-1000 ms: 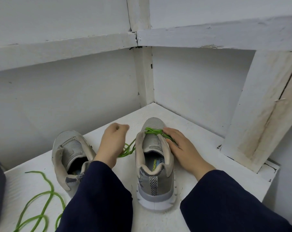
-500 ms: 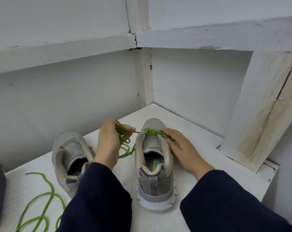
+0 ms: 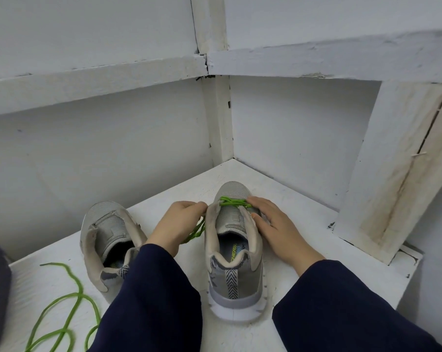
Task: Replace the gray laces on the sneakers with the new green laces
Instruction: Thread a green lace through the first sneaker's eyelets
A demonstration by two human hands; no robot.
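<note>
Nearest, a spare lace [image 3: 70, 308] lay looped on the shelf [image 3: 303, 237] beside the unlaced left shoe [image 3: 108, 240]. At the right shoe [image 3: 234, 275], the left hand [image 3: 179, 222] pinched the green lace [image 3: 232, 200] with curled fingers. The right hand [image 3: 275, 224] lay flat against its right side, fingers relaxed, fingertips touching the lace across the front eyelets.

Bare storage nook, not a finished room. White-painted board shelf [image 3: 303, 224] sat in corner. Rough panel walls met at chipped corner post [image 3: 218, 118]. Horizontal rail [image 3: 88, 82] ran above, paint cracked at joint. Stained plank [image 3: 397, 168] stood tilted at shelf's right edge. Worn gray sneakers [image 3: 234, 283] stood mid-shelf, green lace [image 3: 70, 311] loose near left edge. Home closet or shed: could not tell which.
</note>
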